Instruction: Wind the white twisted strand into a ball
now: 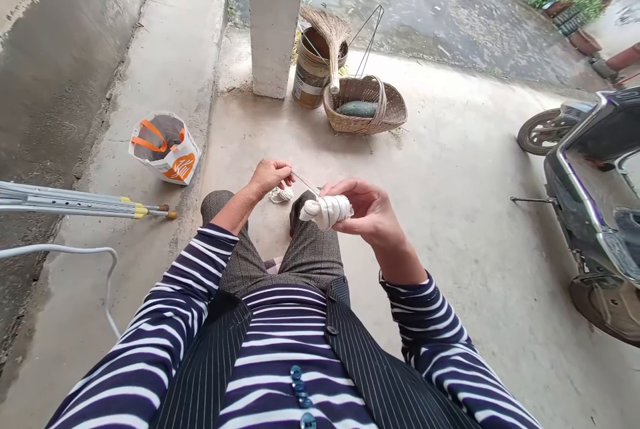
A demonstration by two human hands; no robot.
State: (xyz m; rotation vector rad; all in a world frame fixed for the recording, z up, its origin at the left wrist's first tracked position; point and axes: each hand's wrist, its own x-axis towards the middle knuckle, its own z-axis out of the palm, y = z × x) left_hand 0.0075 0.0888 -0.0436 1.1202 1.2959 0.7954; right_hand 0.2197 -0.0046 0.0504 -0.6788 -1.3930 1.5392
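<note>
- The white bundle (pixel 326 213), with dark turns around it, was in the air above your right knee, not resting on the floor (pixel 450 176).
- The thread (pixel 305 182) ran straight from it to your left hand (pixel 273 178); in my judgement, an even, gentle pull suited this step, with the bundle held firm but not crushed.
- Your left fingertips were pinched together on the thread.
- Your right hand (pixel 367 212) was half curled, its thumb and fingers clamped on the bundle.
- A white coil (pixel 281 195) lay between your knees.
- The basket (pixel 345 124) stood near the floor's far edge.
</note>
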